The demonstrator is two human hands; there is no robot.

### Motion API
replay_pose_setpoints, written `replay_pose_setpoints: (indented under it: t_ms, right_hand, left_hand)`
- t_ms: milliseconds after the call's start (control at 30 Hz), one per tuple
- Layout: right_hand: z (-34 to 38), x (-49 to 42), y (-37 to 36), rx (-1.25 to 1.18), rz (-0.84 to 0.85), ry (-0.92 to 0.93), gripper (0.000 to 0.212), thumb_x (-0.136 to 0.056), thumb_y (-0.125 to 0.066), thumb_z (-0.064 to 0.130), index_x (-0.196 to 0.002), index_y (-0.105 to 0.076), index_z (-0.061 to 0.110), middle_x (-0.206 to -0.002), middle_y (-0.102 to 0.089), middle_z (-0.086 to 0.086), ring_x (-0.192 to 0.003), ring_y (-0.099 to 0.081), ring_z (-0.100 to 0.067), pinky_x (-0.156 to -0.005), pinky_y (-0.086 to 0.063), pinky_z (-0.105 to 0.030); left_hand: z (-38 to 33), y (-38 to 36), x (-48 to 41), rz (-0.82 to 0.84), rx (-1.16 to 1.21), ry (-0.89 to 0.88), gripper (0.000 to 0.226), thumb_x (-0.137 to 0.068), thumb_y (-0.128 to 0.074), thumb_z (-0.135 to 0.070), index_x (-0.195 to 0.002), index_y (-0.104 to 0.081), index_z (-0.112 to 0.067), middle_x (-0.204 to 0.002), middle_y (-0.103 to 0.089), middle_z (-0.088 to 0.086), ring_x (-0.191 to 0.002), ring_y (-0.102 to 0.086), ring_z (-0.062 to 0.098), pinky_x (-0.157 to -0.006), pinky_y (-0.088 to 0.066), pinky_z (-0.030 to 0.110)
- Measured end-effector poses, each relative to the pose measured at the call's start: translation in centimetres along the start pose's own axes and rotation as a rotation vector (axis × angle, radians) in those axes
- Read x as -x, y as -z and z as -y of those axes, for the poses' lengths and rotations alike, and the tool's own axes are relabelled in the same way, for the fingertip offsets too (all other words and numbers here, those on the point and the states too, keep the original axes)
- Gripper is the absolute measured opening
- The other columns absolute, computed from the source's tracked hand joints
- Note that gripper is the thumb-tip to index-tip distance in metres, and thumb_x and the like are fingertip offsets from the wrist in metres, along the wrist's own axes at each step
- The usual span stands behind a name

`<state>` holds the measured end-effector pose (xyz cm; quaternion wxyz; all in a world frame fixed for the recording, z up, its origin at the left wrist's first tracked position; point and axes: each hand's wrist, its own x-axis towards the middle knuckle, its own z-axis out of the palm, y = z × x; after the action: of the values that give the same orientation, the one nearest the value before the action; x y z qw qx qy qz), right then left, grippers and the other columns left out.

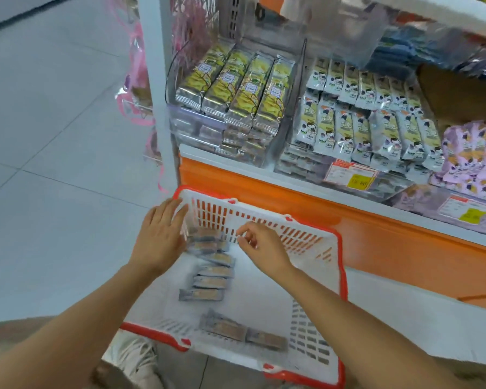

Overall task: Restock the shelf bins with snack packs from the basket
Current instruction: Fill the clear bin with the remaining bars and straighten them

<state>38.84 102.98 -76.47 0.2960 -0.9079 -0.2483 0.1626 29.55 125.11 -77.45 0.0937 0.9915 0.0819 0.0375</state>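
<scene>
Two hands: both reach into the basket [338,276], a white slotted one with an orange-red rim, standing on the floor [54,164] against the shelf's orange base [376,240].
Left hand [159,240]: fingers straight and together, spread flat, palm turned toward the basket's far-left inner wall; it grips nothing that shows.
Right hand [264,248]: fingers curled, thumb and forefinger tips pinched close at the far slotted wall; whether anything is held between them cannot be told.
Snack packs in the basket [208,282]: a row of grey packs with tan panels runs down the basket floor, its far end lying between the two hands and partly under the left hand's fingers, the near end well clear of both.
Loose pair [244,332]: two more such packs lie at the near end of the basket, under the line of the forearms, away from either hand.
Left shelf bin [197,130]: clear-walled, stacked with yellow-and-silver long packs [236,85] in four rows, darker packs beneath them.
Middle bin [300,167]: white-and-yellow packs with a cartoon figure [371,130], standing in leaning rows; a price label [351,175] on its front.
Right bin: lilac packs [472,155], with another label below.
Basket against shelf: its far rim is touching or just beside the orange base.
</scene>
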Motion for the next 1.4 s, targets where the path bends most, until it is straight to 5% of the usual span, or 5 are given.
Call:
replay_pose_setpoints:
  t_ms: [133,267,700,933,1400]
  right_hand:
    - [-1.9,-1.8,-4.3,-0.038,0.099,-0.149,0.006,-0.094,-0.060,0.023,-0.093,-0.063,0.019,-0.084,-0.065,0.001,-0.070,-0.057,-0.012,-0.067,-0.042,-0.023]
    - [-3.5,-3.4,-7.8,-0.041,0.197,-0.283,0.011,-0.094,-0.060,0.022,-0.093,-0.067,0.014,-0.090,-0.068,-0.005,-0.079,-0.061,-0.019,-0.071,-0.044,-0.028]
    - [-5.2,-8.7,-15.5,-0.152,0.217,-0.657,0.028,-0.096,-0.052,0.029,-0.070,-0.055,0.017,-0.080,-0.061,-0.008,-0.080,-0.061,-0.028,-0.066,-0.039,-0.028]
    - [-5.0,-9.4,-15.7,-0.138,0.178,-0.678,0.041,-0.094,-0.054,0.020,-0.055,-0.042,0.019,-0.057,-0.046,-0.001,-0.063,-0.049,-0.021,-0.059,-0.034,-0.030]
    - [-2.3,-5.3,-5.0,-0.375,0.080,-0.395,0.017,-0.088,-0.064,0.011,-0.074,-0.056,0.015,-0.088,-0.062,-0.002,-0.089,-0.066,-0.022,-0.077,-0.059,-0.032]
  left_hand:
    - [2.3,-2.6,0.8,0.108,0.012,0.023,0.068,-0.098,-0.051,-0.025,-0.154,-0.018,-0.004,-0.161,-0.016,0.016,-0.149,-0.018,0.035,-0.120,-0.019,0.049]
    - [3.8,-4.0,0.9,0.067,0.075,-0.046,0.072,-0.090,-0.061,-0.015,-0.149,-0.025,0.004,-0.155,-0.029,0.021,-0.142,-0.031,0.038,-0.109,-0.038,0.056]
    - [4.1,-4.9,0.3,0.085,0.126,0.055,0.078,-0.092,-0.056,-0.017,-0.156,-0.012,-0.006,-0.163,-0.014,0.012,-0.150,-0.015,0.026,-0.120,-0.016,0.038]
    - [4.1,-5.0,0.1,0.097,0.124,0.055,0.078,-0.091,-0.056,-0.015,-0.156,-0.013,-0.005,-0.163,-0.014,0.012,-0.150,-0.014,0.026,-0.121,-0.015,0.037]
    - [3.4,-5.1,0.3,0.109,-0.049,0.088,0.083,-0.096,-0.053,-0.035,-0.157,0.000,-0.012,-0.165,-0.002,0.009,-0.152,-0.004,0.026,-0.123,-0.007,0.045]
